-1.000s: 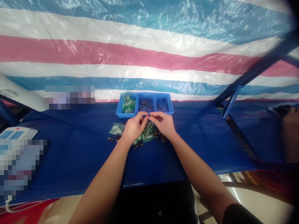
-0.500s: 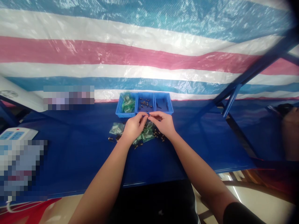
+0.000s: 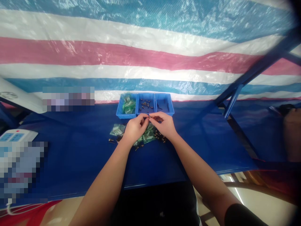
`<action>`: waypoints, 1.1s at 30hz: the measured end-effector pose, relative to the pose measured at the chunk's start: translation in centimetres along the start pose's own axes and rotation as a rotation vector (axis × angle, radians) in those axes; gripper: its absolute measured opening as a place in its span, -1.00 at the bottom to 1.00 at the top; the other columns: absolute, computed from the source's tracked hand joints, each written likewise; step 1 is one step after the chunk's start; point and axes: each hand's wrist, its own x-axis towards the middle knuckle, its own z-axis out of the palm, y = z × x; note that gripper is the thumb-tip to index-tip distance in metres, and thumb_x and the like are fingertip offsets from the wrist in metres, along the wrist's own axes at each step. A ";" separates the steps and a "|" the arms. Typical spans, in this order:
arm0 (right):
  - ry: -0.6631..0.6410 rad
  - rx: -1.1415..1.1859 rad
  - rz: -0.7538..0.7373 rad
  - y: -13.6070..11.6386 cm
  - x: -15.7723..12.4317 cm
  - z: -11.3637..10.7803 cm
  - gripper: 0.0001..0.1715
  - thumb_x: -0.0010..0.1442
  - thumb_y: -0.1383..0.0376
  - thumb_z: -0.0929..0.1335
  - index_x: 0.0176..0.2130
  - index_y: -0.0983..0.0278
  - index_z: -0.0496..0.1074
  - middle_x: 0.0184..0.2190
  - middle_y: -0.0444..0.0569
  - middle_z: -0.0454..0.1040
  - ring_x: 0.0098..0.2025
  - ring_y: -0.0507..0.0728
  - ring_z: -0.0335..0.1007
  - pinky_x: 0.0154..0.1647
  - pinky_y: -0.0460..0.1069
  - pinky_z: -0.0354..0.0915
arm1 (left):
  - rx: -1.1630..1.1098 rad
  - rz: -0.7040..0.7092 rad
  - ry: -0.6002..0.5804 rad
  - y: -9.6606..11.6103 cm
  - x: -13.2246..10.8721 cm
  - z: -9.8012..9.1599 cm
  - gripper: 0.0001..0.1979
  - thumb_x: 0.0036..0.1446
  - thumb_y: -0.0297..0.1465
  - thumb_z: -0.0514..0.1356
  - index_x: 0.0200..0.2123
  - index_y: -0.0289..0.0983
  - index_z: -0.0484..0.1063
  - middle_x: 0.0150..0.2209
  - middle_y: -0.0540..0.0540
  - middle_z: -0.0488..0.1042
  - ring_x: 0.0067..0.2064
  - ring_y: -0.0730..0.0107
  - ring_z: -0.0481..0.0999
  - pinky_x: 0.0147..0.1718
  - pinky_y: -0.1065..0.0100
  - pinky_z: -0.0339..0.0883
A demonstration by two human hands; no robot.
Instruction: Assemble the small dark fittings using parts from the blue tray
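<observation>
My left hand and my right hand meet fingertip to fingertip just in front of the blue bins. Both are closed in a pinch on a tiny metal piece, which looks like a screw; the fingers cover most of it. Beneath and between the hands lie clear green-tinted bags of small parts. Loose dark and brass-coloured screws are scattered by my right wrist, and a few more lie nearer to me. Left of my left hand rests another small bag with pale pieces inside.
Three joined blue bins stand behind the hands: the left bin holds bagged parts, the middle bin loose screws, the right bin a few dark pieces. A white device sits on the blue table at left. A blue frame post rises at right.
The fingertips have shifted very slightly around the tiny piece, and a bit more of it shows. The bags, loose screws and bins stay where they were.
</observation>
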 end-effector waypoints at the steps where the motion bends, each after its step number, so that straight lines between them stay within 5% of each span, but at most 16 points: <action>1: -0.002 0.001 -0.002 0.0 0.0 0.0 -0.80 0.16 0.23 0.45 -0.18 0.20 0.62 -0.26 -0.04 0.61 -0.24 0.11 0.55 -0.20 0.02 0.49 | 0.000 0.002 0.000 0.0 0.0 0.0 -0.75 0.34 -0.22 0.11 -0.07 -0.22 0.47 -0.52 0.08 0.36 -0.52 0.50 0.35 -0.47 0.46 0.17; 33: 0.004 -0.157 0.090 -0.1 -0.1 -0.4 -0.80 0.13 0.19 0.42 -0.25 0.23 0.58 -0.34 -0.04 0.63 -0.33 0.12 0.54 -0.28 0.00 0.46 | 0.046 -0.014 -0.006 -0.1 0.1 0.2 -0.73 0.31 -0.23 0.14 -0.05 -0.21 0.52 -0.47 0.03 0.47 -0.47 0.46 0.44 -0.43 0.44 0.25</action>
